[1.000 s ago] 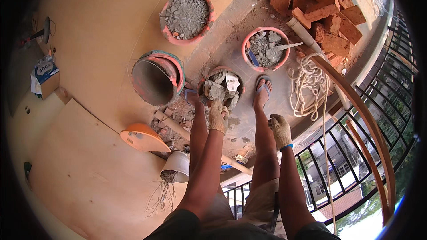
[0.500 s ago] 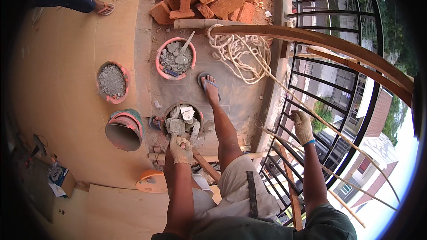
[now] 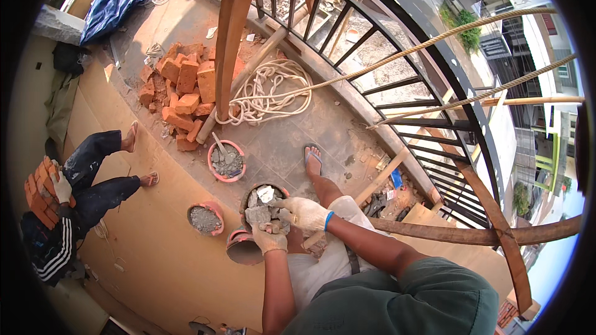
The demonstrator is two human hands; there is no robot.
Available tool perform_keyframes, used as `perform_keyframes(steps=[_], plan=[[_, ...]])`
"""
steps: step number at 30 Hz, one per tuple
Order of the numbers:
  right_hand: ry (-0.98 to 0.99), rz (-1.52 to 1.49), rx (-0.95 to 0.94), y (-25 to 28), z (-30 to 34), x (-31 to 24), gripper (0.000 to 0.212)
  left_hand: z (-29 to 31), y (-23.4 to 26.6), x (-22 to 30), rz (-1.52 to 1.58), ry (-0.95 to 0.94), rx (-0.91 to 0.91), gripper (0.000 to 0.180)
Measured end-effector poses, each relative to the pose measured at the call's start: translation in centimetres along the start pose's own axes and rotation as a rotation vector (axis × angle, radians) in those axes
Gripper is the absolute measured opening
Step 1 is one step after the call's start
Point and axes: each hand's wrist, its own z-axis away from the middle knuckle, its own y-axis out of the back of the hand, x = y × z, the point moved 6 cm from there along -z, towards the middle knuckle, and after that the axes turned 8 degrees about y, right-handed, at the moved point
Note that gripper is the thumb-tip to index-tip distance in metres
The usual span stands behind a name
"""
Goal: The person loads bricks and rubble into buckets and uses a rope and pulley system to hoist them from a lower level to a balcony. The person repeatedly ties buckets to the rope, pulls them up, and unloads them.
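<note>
A bucket [image 3: 283, 190] full of broken concrete stands in front of my legs. A white chunk [image 3: 266, 194] lies on top, above a grey lump [image 3: 257, 214]. My left hand [image 3: 270, 239], in a dusty knit glove, is closed at the bucket's near edge, its fingers curled on the rim. Similarly gloved, with a blue cuff, my right hand [image 3: 305, 214] reaches over the right side of the bucket. Its fingers are bent beside the rubble and the left hand; what they hold, if anything, is hidden.
Two more pinkish-rimmed buckets [image 3: 226, 162] [image 3: 206, 219] hold rubble; another bucket [image 3: 244, 249] lies tipped. A brick pile [image 3: 183, 84] and coiled rope [image 3: 267, 96] lie ahead. Black railing [image 3: 397, 90] runs along the right, crossed by timbers [image 3: 236, 18]. A person [image 3: 87, 180] carries stacked bricks [image 3: 43, 192] at left.
My right hand has come from beside the railing and rope to the bucket. My left hand stays at its rim. The view has turned, bringing the person with bricks into sight.
</note>
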Motion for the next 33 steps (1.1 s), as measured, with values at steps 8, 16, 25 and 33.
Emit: perform_keyframes(steps=[8,16,25,33], plan=[[-0.674,0.129,1.054,21.7,12.9,26.5,0.057,-4.1,-2.1,-3.0,-0.178,0.167,0.029,0.039],[-0.635,0.339,0.851,36.2,16.7,37.4,0.045,-24.6,-3.0,-7.2,-0.436,0.082,0.055,0.032],[-0.56,0.216,0.431,18.1,13.4,38.8,0.022,-38.1,-5.7,-11.7,-0.472,-0.071,0.092,0.023],[-0.283,0.552,0.704,14.2,6.7,17.2,0.012,-32.2,0.6,-6.4,-1.422,-0.404,-0.126,0.037]])
